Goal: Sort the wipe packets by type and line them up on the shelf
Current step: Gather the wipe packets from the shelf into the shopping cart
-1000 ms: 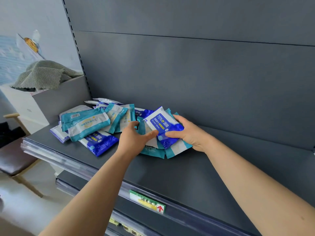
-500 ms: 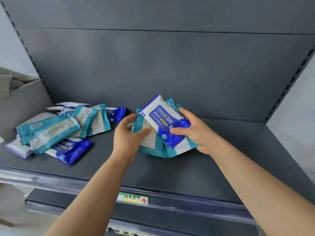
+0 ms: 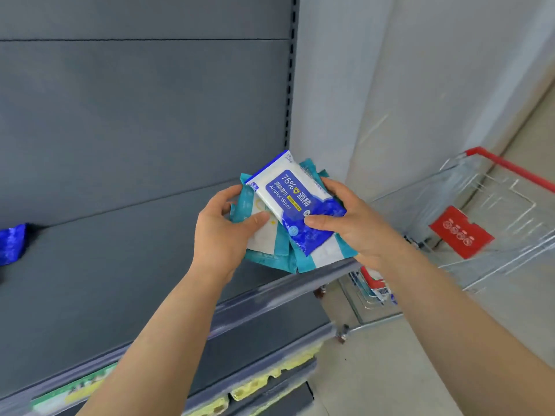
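Packets fill both your hands: a fanned stack held just above the right end of the grey shelf [image 3: 120, 280], near its front rail [image 3: 270, 295]. On top lies the blue-and-white alcohol wipes packet [image 3: 295, 202], tilted, its printed face toward you. Under it sit several teal packets [image 3: 264, 256], their edges sticking out to the left and below.

Your left hand [image 3: 222, 232] grips the left side of the stack, thumb laid across the white face of a teal packet and fingers curled round behind. Your right hand [image 3: 357, 226] grips the right side, thumb pressed on the dark blue end of the top packet and fingers wrapped behind the stack.

Far to the left, another blue packet [image 3: 12, 243] lies on the shelf, cut off by the frame edge and well apart from the stack. To the right, on the floor, stands a wire shopping cart [image 3: 461, 232] with a red handle [image 3: 510, 166]. Below, the lower shelf edges carry blurred yellow labels [image 3: 270, 379].
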The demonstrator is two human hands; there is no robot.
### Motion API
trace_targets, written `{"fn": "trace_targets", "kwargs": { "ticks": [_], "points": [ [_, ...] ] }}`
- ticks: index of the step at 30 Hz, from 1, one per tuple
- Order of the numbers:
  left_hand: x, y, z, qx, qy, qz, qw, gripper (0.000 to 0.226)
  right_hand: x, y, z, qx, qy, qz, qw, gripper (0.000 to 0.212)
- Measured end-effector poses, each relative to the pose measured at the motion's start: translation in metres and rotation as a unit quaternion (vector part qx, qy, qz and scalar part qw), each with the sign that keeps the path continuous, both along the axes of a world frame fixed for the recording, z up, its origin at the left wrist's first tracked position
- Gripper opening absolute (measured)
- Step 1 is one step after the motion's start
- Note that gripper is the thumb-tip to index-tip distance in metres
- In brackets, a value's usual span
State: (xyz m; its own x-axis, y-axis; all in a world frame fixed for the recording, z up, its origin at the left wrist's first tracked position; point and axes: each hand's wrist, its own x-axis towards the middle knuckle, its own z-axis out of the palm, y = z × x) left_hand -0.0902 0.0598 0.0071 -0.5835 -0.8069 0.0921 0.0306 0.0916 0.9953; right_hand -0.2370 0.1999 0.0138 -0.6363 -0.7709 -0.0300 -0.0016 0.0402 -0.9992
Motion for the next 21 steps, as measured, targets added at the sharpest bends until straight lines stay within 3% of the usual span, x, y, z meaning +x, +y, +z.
{"fn": "trace_targets", "kwargs": {
  "ticks": [9, 15, 21],
  "points": [
    [-0.171, 0.122, -0.008, 0.003, 0.016, -0.122, 0.992, 0.049, -0.130, 0.150, -0.005, 0.021, -0.015, -0.125, 0.992, 0.065],
    [-0.291, 0.190, -0.035, 0.053, 0.003, -0.134, 0.990, 0.048, -0.246, 0.218, -0.022, 0.058, -0.030, -0.146, 0.987, 0.069],
    [-0.385, 0.204, -0.086, 0.114, -0.050, -0.122, 0.985, 0.044, -0.346, 0.228, -0.072, 0.104, -0.070, -0.128, 0.984, 0.069]
  ]
}}
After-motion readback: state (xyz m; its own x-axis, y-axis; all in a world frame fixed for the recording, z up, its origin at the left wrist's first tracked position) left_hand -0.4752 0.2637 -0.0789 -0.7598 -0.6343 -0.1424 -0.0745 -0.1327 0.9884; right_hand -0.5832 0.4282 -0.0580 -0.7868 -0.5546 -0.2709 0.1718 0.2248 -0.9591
